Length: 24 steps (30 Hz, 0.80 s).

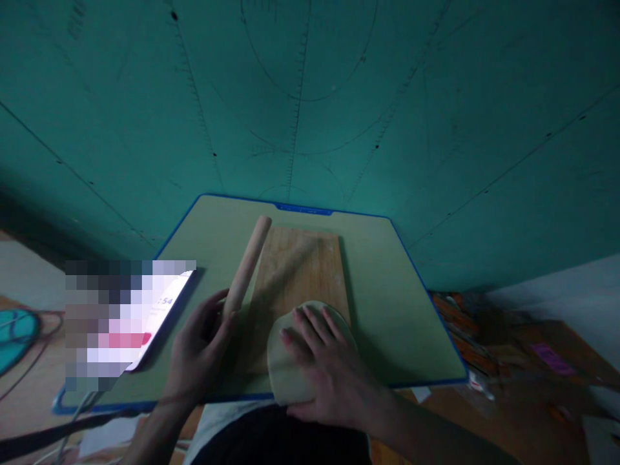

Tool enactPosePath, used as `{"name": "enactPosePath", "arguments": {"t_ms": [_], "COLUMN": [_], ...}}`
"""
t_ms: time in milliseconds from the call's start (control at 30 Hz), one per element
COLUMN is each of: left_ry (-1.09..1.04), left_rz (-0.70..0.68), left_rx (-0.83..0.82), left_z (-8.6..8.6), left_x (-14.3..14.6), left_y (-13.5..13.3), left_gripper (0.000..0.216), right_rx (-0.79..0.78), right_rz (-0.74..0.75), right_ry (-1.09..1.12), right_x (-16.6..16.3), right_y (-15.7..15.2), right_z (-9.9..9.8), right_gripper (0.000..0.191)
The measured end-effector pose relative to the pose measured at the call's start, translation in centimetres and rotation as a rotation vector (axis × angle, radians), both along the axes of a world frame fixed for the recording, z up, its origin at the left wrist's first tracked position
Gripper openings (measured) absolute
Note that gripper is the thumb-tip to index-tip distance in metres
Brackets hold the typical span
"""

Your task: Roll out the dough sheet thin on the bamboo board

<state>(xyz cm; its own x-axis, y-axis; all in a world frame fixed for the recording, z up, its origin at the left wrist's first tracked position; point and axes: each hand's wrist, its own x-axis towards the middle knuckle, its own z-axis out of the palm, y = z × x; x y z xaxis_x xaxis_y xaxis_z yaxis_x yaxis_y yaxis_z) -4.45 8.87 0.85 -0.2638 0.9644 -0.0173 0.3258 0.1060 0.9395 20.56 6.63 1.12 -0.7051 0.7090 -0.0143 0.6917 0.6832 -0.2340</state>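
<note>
Right hand (325, 361) is lying flat, fingers spread, pressing the dough disc (290, 368) at the near edge of the wooden board (300, 265). Left hand (201, 342) is curling loosely around the rolling pin (247, 266) along the board's left edge. Judging: pre-rolling step; next move needs pin centred over dough.

One pale wooden rolling pin (247, 266); one flat beige dough round (290, 368); one rectangular wooden board (303, 265); one blue-edged beige mat (387, 303); one phone (159, 310); two hands.

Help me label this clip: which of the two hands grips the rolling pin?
The left hand grips the rolling pin; the right hand lies flat on the dough.
</note>
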Motion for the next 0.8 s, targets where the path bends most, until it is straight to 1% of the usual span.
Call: {"name": "enactPosePath", "arguments": {"t_ms": [67, 200, 267, 333, 433, 500, 533, 633, 667, 733, 800], "left_ry": [-0.003, -0.016, -0.002, 0.014, 0.016, 0.015, 0.017, 0.041, 0.052, 0.071, 0.078], "left_rz": [0.001, -0.004, 0.008, 0.019, 0.02, 0.01, 0.003, -0.009, -0.007, -0.001, -0.005], "left_rx": [-0.001, -0.008, -0.019, -0.03, -0.033, -0.029, -0.03, -0.023, -0.018, -0.002, 0.014], "left_z": [0.1, 0.1, -0.1, -0.3, -0.7, -0.8, -0.8, -0.7, -0.7, -0.5, -0.4], "left_x": [0.0, 0.0, -0.1, -0.1, -0.3, -0.3, -0.4, -0.3, -0.3, -0.2, -0.1], "left_y": [0.0, 0.1, 0.0, 0.0, 0.0, -0.1, -0.1, 0.0, 0.0, 0.0, 0.1], "left_gripper": [0.061, 0.061, 0.064, 0.066, 0.068, 0.069, 0.069, 0.067, 0.065, 0.063, 0.06], "right_rx": [0.011, 0.018, 0.011, -0.021, -0.08, -0.078, -0.068, -0.08, -0.1, -0.124, -0.105], "right_rz": [0.004, -0.002, -0.006, -0.028, -0.124, -0.163, -0.158, -0.16, -0.202, -0.343, -0.443], "right_ry": [0.021, 0.109, 0.213, 0.378, 0.627, 0.696, 0.705, 0.751, 0.799, 0.902, 0.918], "right_x": [0.3, 1.3, 2.0, 2.6, 3.2, 3.2, 3.1, 3.1, 3.1, 3.4, 3.5], "right_y": [-0.4, -0.9, -0.8, -0.6, -0.3, -0.2, -0.2, -0.2, -0.3, -0.5, -0.9], "right_z": [-0.2, -0.3, -0.3, -0.2, -0.3, -0.4, -0.5, -0.7, -0.7, -0.7, -0.6], "right_gripper": [0.095, 0.085, 0.077, 0.068, 0.047, 0.037, 0.035, 0.033, 0.031, 0.03, 0.03]}}
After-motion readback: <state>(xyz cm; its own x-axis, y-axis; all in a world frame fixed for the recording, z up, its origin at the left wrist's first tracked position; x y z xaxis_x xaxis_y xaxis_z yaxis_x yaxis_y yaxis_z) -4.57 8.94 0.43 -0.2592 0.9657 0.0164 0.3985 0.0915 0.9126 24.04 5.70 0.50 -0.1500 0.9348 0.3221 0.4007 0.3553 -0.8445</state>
